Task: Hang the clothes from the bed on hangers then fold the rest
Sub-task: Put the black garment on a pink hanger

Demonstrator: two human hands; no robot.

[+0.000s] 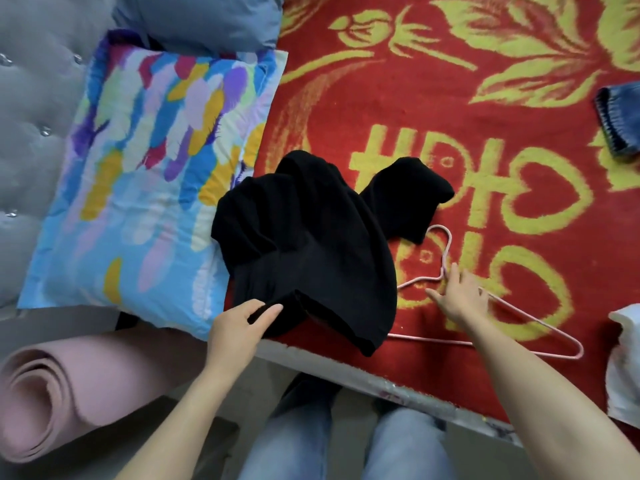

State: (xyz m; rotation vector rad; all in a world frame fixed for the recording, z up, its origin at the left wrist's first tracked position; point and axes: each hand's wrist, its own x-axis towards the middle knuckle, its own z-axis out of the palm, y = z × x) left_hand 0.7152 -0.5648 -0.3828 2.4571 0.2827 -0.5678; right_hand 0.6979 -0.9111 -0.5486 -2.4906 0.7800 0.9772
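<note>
A crumpled black shirt lies on the red and yellow bed blanket, near the bed's front edge. My left hand pinches the shirt's lower hem between thumb and fingers. To the right lies a pink wire hanger, flat on the blanket, its hook pointing toward the shirt. My right hand rests on the hanger just below its neck, fingers spread and straight.
A multicoloured pillow and a grey-blue pillow lie left of the shirt against a grey tufted headboard. A denim garment sits at the right edge, a white garment below it. A rolled pink mat stands on the floor at the left.
</note>
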